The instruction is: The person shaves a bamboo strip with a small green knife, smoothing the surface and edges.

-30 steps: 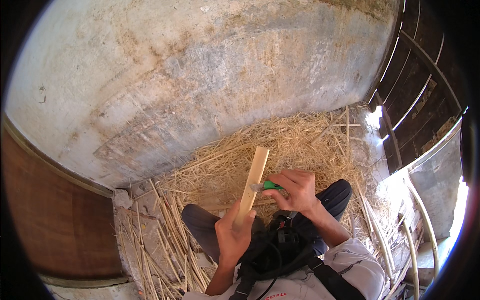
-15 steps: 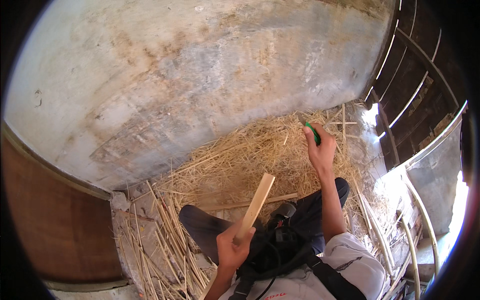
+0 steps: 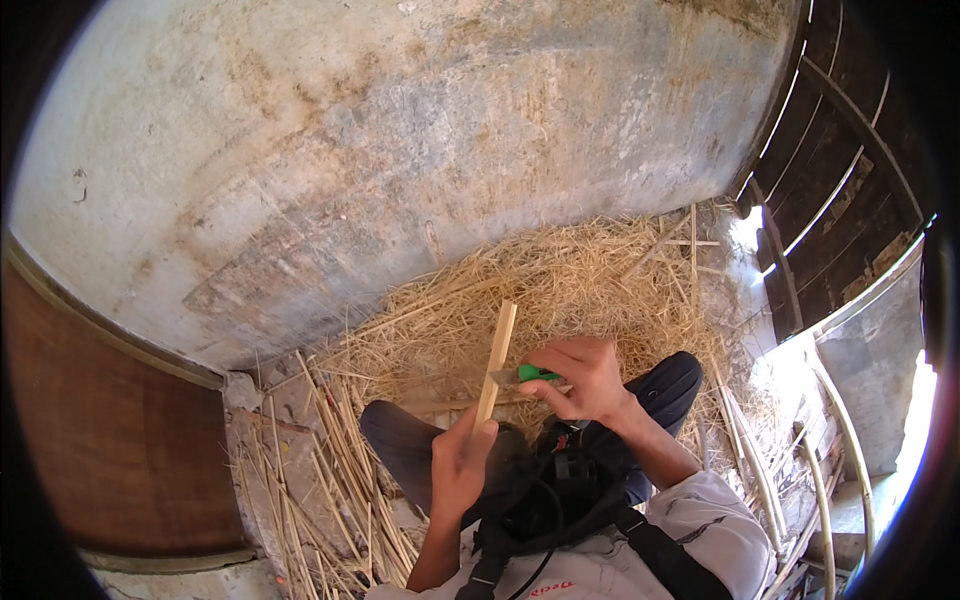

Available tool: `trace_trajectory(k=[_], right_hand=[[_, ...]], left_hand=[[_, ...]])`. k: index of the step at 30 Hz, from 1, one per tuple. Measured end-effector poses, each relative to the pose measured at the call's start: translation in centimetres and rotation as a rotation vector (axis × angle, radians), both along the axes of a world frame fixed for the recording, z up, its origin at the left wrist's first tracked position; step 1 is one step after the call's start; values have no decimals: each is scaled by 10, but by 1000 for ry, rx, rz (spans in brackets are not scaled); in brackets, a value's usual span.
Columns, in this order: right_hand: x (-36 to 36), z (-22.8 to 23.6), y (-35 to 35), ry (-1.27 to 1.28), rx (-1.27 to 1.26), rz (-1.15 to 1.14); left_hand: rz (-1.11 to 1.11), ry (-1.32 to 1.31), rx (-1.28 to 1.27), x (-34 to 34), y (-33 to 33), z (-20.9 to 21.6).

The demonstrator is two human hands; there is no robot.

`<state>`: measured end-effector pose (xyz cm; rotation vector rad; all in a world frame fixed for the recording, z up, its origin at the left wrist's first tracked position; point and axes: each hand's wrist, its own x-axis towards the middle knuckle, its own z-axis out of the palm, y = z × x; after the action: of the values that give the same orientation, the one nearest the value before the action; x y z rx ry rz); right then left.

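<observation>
The far wall (image 3: 450,150) rises behind a heap of pale shavings (image 3: 590,270). Nearer me, my left hand (image 3: 458,472) clamps the near end of a wooden slat (image 3: 499,348); my right hand (image 3: 582,384) grips a green-handled knife (image 3: 535,373), blade against the slat's right edge.

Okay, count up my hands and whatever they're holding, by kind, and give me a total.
Hands, left hand and right hand: 2
Green knife: 1
Strip: 1
Total: 4
</observation>
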<state>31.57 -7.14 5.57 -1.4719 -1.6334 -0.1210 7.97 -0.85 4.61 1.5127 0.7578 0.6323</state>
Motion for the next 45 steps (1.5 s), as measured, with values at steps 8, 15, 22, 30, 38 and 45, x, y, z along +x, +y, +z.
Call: trace_trajectory(k=[8,15,22,30,38,45], right_hand=[[-11,-7,-1,-4,-12,3],[-17,-1,-1,-10,-19,-48],[-11,-2,6,-52,29,-135],[-10,3,10,-111,19,-168],[49,-6,26,22,89,-596],[76,2,1,697,-5,-326]], left_hand=[[-95,69,76,1,0,12],[-79,243,193,8,-7,17],[-47,325,266,14,-9,23],[-32,347,285,12,-5,16],[-49,359,346,0,-15,0],[-61,319,271,-4,-15,4]])
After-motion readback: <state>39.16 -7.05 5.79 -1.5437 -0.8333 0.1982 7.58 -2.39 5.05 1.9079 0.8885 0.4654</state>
